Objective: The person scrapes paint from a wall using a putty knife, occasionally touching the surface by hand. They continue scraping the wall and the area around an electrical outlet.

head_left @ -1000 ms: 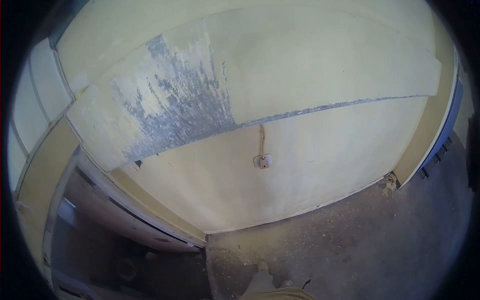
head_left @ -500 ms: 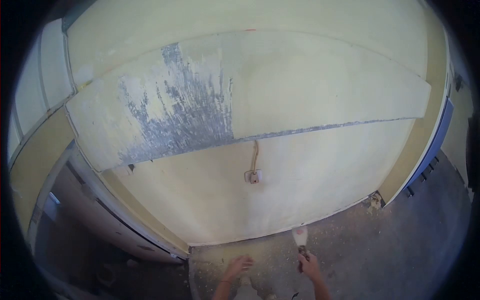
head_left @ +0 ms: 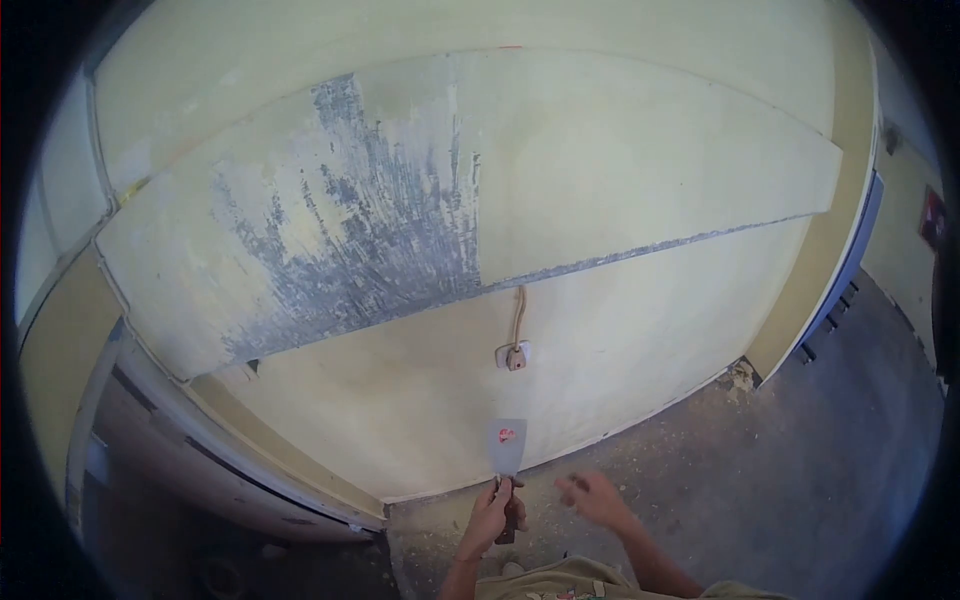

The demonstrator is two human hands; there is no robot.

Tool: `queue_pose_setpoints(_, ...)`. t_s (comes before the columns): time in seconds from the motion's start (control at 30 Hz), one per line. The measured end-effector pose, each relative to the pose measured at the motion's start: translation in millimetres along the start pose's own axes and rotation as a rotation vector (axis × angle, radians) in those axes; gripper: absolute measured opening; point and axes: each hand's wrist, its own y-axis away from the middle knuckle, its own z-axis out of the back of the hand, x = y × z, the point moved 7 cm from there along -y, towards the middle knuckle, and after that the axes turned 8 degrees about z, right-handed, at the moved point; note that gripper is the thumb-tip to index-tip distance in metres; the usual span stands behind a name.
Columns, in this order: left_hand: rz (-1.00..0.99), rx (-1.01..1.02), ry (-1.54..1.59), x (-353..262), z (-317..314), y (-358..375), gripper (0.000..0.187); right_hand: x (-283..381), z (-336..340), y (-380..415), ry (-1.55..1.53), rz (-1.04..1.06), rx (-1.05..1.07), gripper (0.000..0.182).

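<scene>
A putty knife [head_left: 508, 447] with a broad metal blade, a red mark on it and a dark brown handle points up in front of the lower wall. My left hand [head_left: 488, 518] is closed round its handle, thumb near the base of the blade. To the right of it, my right hand [head_left: 598, 502] hovers with nothing in it, its fingers loosely bent and apart, slightly blurred. Above both hands spans a cream-painted panel [head_left: 640, 170], its left part scraped down to a patchy grey surface [head_left: 385, 230].
A socket with a plug [head_left: 516, 357] and a cable sits on the wall below the panel. Paint flakes are scattered on the grey floor [head_left: 690, 450]. A doorway frame [head_left: 270, 450] stands at the left, and a blue board [head_left: 850, 270] at the right.
The putty knife has passed from my right hand to my left and moved leftward and up. My right hand has let go of it. The head view has shifted slightly.
</scene>
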Motion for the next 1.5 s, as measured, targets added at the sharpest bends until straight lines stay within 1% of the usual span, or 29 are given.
queue_pose_setpoints(0.07, -0.069, 0.152, 0.005, -16.3, -6.7, 3.3, 0.039, 24.5, 11.7, -19.2, -0.131, 0.072, -0.096, 0.045)
queue_pose_setpoints(0.1, -0.059, 0.158, 0.004, -23.4, -9.3, 4.3, 0.039, 35.5, 12.9, -30.0, -0.194, 0.100, -0.137, 0.044)
queue_pose_setpoints(0.17, -0.121, 0.243, 0.044, -47.0, -26.9, 6.6, 0.041, 82.2, 12.9, -47.6, -0.293, 0.178, -0.155, 0.041)
queue_pose_setpoints(0.2, -0.112, 0.247, 0.046, -56.3, -32.8, 6.0, 0.041, 103.8, 13.6, -55.8, -0.335, 0.216, -0.158, 0.039)
queue_pose_setpoints(0.27, -0.240, 0.323, -0.001, -88.1, -46.6, 6.2, 0.038, 148.7, 18.6, -69.5, -0.346, 0.333, -0.208, 0.036)
queue_pose_setpoints(0.3, -0.240, 0.324, -0.002, -103.3, -48.8, 3.3, 0.038, 170.1, 23.4, -76.8, -0.313, 0.411, -0.255, 0.035)
queue_pose_setpoints(0.37, -0.342, 0.318, -0.039, -138.8, -54.6, 0.5, 0.032, 193.3, 35.5, -102.4, -0.352, 0.534, -0.332, 0.034)
queue_pose_setpoints(0.43, -0.387, 0.318, -0.007, -166.6, -63.6, 1.5, 0.031, 225.0, 50.0, -127.6, -0.397, 0.676, -0.405, 0.033)
queue_pose_setpoints(0.47, -0.431, 0.316, 0.022, -179.7, -67.5, 1.9, 0.030, 236.3, 53.6, -139.6, -0.390, 0.677, -0.400, 0.033)
queue_pose_setpoints(0.5, -0.497, 0.339, 0.077, -191.5, -72.5, 1.8, 0.028, 250.2, 57.3, -148.0, -0.372, 0.729, -0.411, 0.031)
queue_pose_setpoints(0.53, -0.500, 0.334, 0.083, -198.8, -73.8, -3.2, 0.028, 262.1, 59.6, -153.7, -0.356, 0.780, -0.419, 0.030)
queue_pose_setpoints(0.6, -0.599, 0.265, 0.056, -214.3, -72.0, -12.5, 0.036, 283.5, 62.1, -154.0, -0.382, 0.765, -0.411, 0.028)
queue_pose_setpoints(0.67, -0.615, 0.226, 0.045, -224.4, -72.6, -22.7, 0.036, 290.2, 67.1, -163.7, -0.407, 0.755, -0.403, 0.025)
queue_pose_setpoints(0.73, -0.625, 0.184, 0.025, -232.5, -70.8, -30.0, 0.036, 290.8, 75.7, -175.5, -0.389, 0.817, -0.483, 0.022)
queue_pose_setpoints(0.83, -0.600, 0.155, 0.009, -236.6, -72.0, -35.4, 0.036, 294.5, 79.0, -188.5, -0.311, 0.786, -0.496, 0.020)
queue_pose_setpoints(0.87, -0.618, 0.189, 0.096, -236.3, -75.1, -34.5, 0.036, 297.4, 78.2, -189.0, -0.315, 0.786, -0.491, 0.020)
queue_pose_setpoints(0.9, -0.636, 0.226, 0.181, -236.0, -77.5, -33.2, 0.036, 301.2, 77.1, -186.4, -0.402, 0.802, -0.477, 0.020)
queue_pose_setpoints(0.93, -0.639, 0.226, 0.179, -233.8, -79.5, -32.3, 0.036, 303.8, 77.5, -185.5, -0.486, 0.819, -0.464, 0.020)
queue_pose_setpoints(1.0, -0.621, 0.243, 0.312, -224.9, -82.3, -31.6, 0.035, 302.2, 79.9, -190.6, -0.479, 0.808, -0.452, 0.020)
queue_pose_setpoints(1.03, -0.619, 0.151, 0.319, -219.1, -82.0, -33.1, 0.035, 299.2, 79.4, -193.4, -0.475, 0.790, -0.439, 0.020)
queue_pose_setpoints(1.07, -0.616, 0.152, 0.319, -219.4, -84.9, -33.2, 0.035, 297.5, 78.2, -195.3, -0.475, 0.788, -0.440, 0.020)
queue_pose_setpoints(1.13, -0.687, -0.062, 0.143, -223.9, -79.9, -31.3, 0.035, 298.7, 76.5, -195.5, -0.551, 0.846, -0.473, 0.018)
queue_pose_setpoints(1.17, -0.687, -0.063, 0.146, -225.1, -78.8, -34.6, 0.035, 301.5, 74.1, -195.6, -0.549, 0.845, -0.471, 0.018)
queue_pose_setpoints(1.23, -0.794, -0.143, 0.108, -239.2, -71.6, -33.2, 0.036, 308.2, 73.0, -196.6, -0.672, 0.747, -0.471, 0.016)
queue_pose_setpoints(1.27, -0.788, -0.145, 0.107, -247.8, -71.8, -31.4, 0.036, 316.5, 75.7, -197.4, -0.674, 0.742, -0.472, 0.016)
queue_pose_setpoints(1.33, -0.799, -0.085, 0.138, -277.7, -77.0, -21.8, 0.030, 355.0, 92.2, -193.3, -0.429, 0.914, -0.591, 0.016)
queue_pose_setpoints(1.37, -0.787, -0.088, 0.134, -294.6, -74.5, -18.7, 0.030, 372.0, 97.2, -194.5, -0.433, 0.902, -0.593, 0.016)
queue_pose_setpoints(1.43, -0.816, -0.013, 0.057, -325.5, -74.7, -10.0, 0.041, 406.0, 109.2, -182.9, -0.441, 1.066, -0.707, 0.017)
queue_pose_setpoints(1.5, -0.772, 0.019, 0.087, -320.4, -76.9, -3.8, 0.037, 404.3, 107.8, -179.5, -0.429, 1.045, -0.681, 0.017)
